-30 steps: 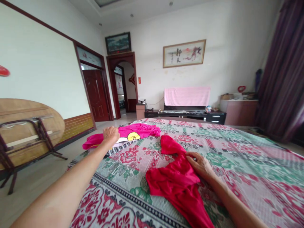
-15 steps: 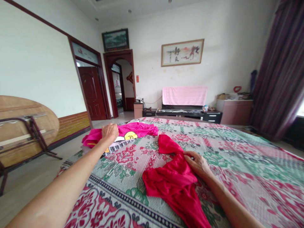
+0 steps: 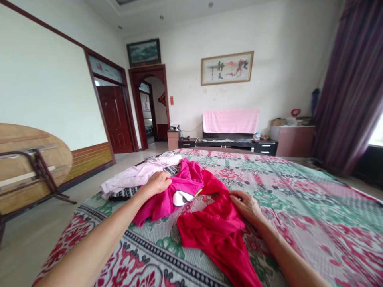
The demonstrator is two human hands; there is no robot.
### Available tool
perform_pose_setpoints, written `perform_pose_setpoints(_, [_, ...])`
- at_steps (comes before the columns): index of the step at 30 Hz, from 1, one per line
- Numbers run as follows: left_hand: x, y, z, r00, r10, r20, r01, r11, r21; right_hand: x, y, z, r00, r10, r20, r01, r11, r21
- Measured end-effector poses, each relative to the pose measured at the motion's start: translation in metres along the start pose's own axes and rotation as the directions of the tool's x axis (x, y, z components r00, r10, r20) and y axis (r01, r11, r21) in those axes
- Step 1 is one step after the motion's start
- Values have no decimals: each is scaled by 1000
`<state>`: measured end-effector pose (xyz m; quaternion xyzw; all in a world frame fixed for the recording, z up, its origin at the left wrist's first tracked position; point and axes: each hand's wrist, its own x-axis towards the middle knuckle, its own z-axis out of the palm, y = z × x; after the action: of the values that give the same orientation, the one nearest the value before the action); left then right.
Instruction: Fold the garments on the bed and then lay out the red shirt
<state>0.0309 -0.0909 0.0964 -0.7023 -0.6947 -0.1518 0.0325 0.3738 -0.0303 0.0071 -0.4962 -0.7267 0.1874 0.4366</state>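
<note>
on floral bedspread [image 3: 299, 207]: left hand [image 3: 158, 182] grip closed on pink garment [image 3: 167, 197]; right hand [image 3: 247, 205] flat, open on red garment [image 3: 218, 235]

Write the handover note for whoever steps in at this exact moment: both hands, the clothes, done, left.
Left hand: closed on the pink garment, bunched beside the red one.
Right hand: open, flat on the red garment, mid-bed.
Bedspread: a pale pink garment lies over a dark patterned piece at the far left edge.
Done: nothing folded or stacked.
Left: the pink and red garments lie crumpled; the pale one is unfolded.
</note>
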Motion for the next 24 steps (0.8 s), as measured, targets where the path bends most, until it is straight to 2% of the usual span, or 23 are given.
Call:
perform_pose_setpoints(2, [1, -13, 8, 993, -109, 54, 105, 992, 66, 0, 0, 0, 1000, 0, -3, 0, 1000, 2])
perform_pose_setpoints(5, [-2, -21, 20, 966, -199, 168, 186, 979, 87, 0, 0, 0, 1000, 2, -4, -2, 1000, 10])
perform_pose_setpoints(10, [-2, -8, 34, 939, -250, 236, 228, 967, 115, 0, -1, 0, 999, 32, -19, -30, 997, 69])
perform_pose_setpoints(13, [-3, 11, 25, 948, -168, 272, 158, 986, 60, 0, 0, -2, 990, 130, -48, -120, 978, 168])
perform_pose_setpoints(15, [-8, 27, 13, 933, 25, 359, 10, 995, -94, 1, 3, -5, 964, 253, -83, -213, 919, 332])
perform_pose_setpoints(16, [-11, 35, 7, 889, 170, 425, -77, 971, -227, 2, 4, -8, 937, 330, -112, -249, 858, 449])
perform_pose_setpoints(17, [-16, 43, 2, 817, 315, 484, -136, 919, -369, 3, 6, -11, 899, 413, -147, -263, 777, 572])
perform_pose_setpoints(19, [-22, 57, -4, 667, 501, 551, -131, 807, -576, 5, 11, -17, 806, 555, -205, -217, 599, 771])
perform_pose_setpoints(20, [-23, 63, -4, 627, 531, 570, -99, 780, -618, 6, 14, -19, 771, 597, -222, -179, 537, 824])
perform_pose_setpoints(21, [-21, 67, -3, 611, 532, 586, -71, 775, -628, 7, 16, -20, 755, 614, -230, -154, 507, 848])
perform_pose_setpoints(22, [-16, 70, -2, 623, 506, 597, -50, 787, -615, 8, 19, -20, 762, 607, -225, -151, 504, 850])
perform_pose_setpoints(23, [-9, 70, -1, 657, 451, 604, -23, 813, -582, 8, 21, -20, 784, 584, -209, -166, 522, 837])
perform_pose_setpoints(24, [2, 68, -3, 715, 368, 595, 16, 841, -540, 8, 23, -19, 810, 555, -188, -188, 550, 814])
